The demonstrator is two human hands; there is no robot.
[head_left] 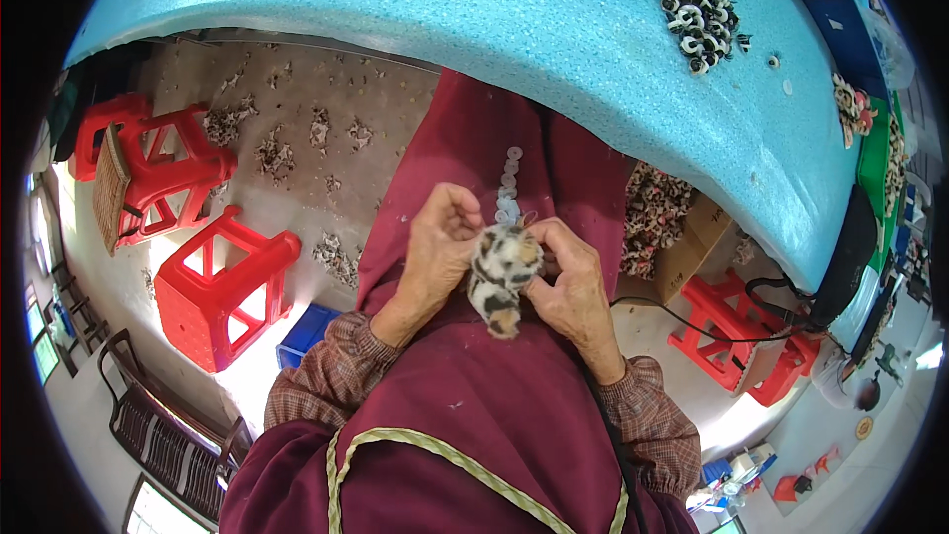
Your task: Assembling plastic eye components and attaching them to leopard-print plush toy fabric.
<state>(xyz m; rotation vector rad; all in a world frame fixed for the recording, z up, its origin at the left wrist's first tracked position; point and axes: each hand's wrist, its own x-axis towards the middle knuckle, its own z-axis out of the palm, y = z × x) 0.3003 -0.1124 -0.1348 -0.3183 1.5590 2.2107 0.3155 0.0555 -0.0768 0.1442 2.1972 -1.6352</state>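
A small spotted plush toy (506, 262), cream with black and tan patches, is held above my lap between both hands. My right hand (573, 282) is closed on its right side, thumb and fingers pinching the fabric. Against the toy's left side is my left hand (435, 252), its fingers curled in and the thumb side touching the fur; the fingertips are partly hidden. Just beyond the toy, a row of pale round discs (510, 170) lies on my dark red apron (435, 376), with a light blue piece (507, 208) at its near end.
A blue-covered table (395, 0) curves across the far side, bearing a pile of black-and-white small parts (697, 20). Red stools (222, 287) stand at left, another red stool (717, 331) at right. A cardboard box (692, 242) sits beneath the table near many small pieces. Fabric scraps (275, 153) litter the floor.
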